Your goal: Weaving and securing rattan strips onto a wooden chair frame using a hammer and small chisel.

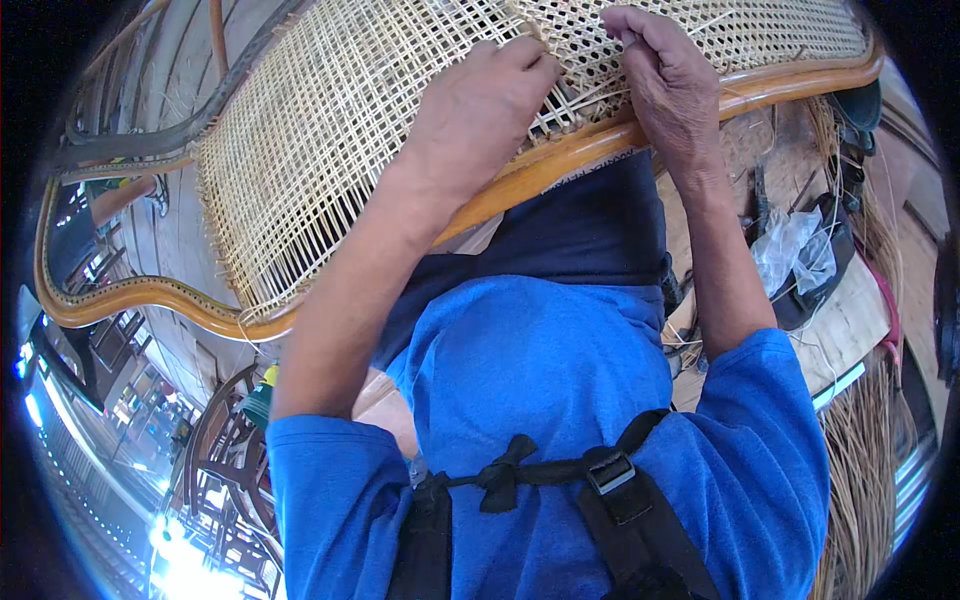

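The pale, open-woven cane panel [310, 130] lies before you in a curved, varnished brown wooden frame [790, 85], its long axis running lower left to upper right. Your left hand [485, 115] curls against it, your right hand [672, 80] has bent fingers over it; whether either pinches anything, I cannot tell.

Cane webbing [300, 130], 11 o'clock: woven, matt, rough. Furniture frame [790, 84]: smooth wood, glossy. Blue shirt [540, 350]: matt cloth. Bag [785, 250], 3 o'clock: clear plastic, crinkled, shiny. Strand bundle [862, 480], 4 o'clock: dry-looking, rough.
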Available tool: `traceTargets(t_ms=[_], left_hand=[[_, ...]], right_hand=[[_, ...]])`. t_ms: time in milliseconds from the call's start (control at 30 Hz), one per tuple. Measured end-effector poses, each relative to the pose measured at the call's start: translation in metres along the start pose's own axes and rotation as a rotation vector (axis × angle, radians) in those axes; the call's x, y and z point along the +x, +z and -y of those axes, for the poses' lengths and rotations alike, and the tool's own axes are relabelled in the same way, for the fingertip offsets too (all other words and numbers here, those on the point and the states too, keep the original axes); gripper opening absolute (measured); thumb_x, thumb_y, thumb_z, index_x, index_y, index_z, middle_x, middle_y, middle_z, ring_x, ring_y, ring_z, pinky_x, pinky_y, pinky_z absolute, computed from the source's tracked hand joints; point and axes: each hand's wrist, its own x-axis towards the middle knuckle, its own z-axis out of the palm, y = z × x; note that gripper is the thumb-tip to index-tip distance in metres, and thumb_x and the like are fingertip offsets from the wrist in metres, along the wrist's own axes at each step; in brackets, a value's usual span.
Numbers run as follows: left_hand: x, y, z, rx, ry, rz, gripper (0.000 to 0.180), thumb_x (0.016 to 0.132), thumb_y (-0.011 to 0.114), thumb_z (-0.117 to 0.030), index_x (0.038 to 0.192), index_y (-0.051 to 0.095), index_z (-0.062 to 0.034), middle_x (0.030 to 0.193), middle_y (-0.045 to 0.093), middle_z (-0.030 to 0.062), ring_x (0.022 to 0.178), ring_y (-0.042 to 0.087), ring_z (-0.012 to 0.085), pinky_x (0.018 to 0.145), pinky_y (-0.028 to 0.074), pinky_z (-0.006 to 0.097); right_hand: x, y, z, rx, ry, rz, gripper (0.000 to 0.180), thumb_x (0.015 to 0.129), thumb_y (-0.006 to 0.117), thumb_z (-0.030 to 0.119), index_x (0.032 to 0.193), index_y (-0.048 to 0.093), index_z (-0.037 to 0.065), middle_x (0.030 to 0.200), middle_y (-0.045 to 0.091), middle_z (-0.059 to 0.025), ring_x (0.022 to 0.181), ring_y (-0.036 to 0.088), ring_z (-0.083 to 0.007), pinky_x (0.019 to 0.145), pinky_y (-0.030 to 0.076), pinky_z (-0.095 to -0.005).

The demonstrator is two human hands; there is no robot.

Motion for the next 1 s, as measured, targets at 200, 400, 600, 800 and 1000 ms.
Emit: traceTargets(t_ms=[200, 400, 600, 800, 1000], left_hand=[[-0.019, -0.004, 0.024, -0.139, -0.032, -0.166, 0.026, 0.084, 0.052, -0.005, 0.110, 0.060, -0.0045, 0.107, 0.060, 0.0138, 0.100, 0.059, 0.0315, 0.086, 0.049, 0.037], [-0.049, -0.015, -0.023, -0.418, -0.371, -0.306, 0.014, 0.087, 0.057, -0.016, 0.084, 0.062, -0.0032, 0.079, 0.059, 0.0124, 0.073, 0.060, 0.0296, 0.065, 0.048, 0.039], [-0.083, 0.000, -0.055, -0.429, -0.070, -0.410, 0.018, 0.077, 0.070, -0.022, 0.077, 0.061, -0.0066, 0.075, 0.058, 0.0059, 0.070, 0.057, 0.0256, 0.065, 0.046, 0.038], [-0.094, 0.014, -0.040, -0.292, -0.139, -0.432, 0.025, 0.073, 0.070, -0.014, 0.095, 0.063, -0.0052, 0.096, 0.059, 0.0079, 0.092, 0.055, 0.0275, 0.081, 0.045, 0.040], [-0.099, 0.029, -0.025, -0.379, -0.113, -0.471, 0.025, 0.074, 0.066, -0.007, 0.098, 0.063, -0.0049, 0.098, 0.059, 0.0079, 0.095, 0.055, 0.0274, 0.084, 0.044, 0.039]], right_hand=[[0.007, -0.005, 0.049, -0.760, 0.435, 0.145, 0.014, 0.090, 0.060, 0.005, 0.103, 0.064, 0.004, 0.088, 0.063, -0.0031, 0.079, 0.057, -0.0088, 0.070, 0.045, -0.0206], [0.005, -0.009, 0.053, -0.784, 0.391, 0.086, 0.010, 0.087, 0.064, 0.011, 0.093, 0.064, 0.002, 0.074, 0.060, -0.0072, 0.066, 0.055, -0.0152, 0.063, 0.046, -0.0251], [0.012, -0.009, 0.076, -0.626, 0.598, 0.009, 0.013, 0.093, 0.055, 0.008, 0.101, 0.063, 0.001, 0.081, 0.060, -0.0041, 0.073, 0.055, -0.0090, 0.067, 0.046, -0.0231], [-0.007, -0.034, 0.100, -0.801, 0.640, 0.124, 0.017, 0.095, 0.049, 0.006, 0.106, 0.060, 0.000, 0.081, 0.054, -0.0010, 0.072, 0.048, -0.0072, 0.064, 0.041, -0.0209], [-0.043, -0.015, 0.119, -0.710, 0.970, 0.107, 0.015, 0.092, 0.056, 0.010, 0.103, 0.063, 0.004, 0.089, 0.062, -0.0051, 0.081, 0.056, -0.0108, 0.072, 0.046, -0.0240]])
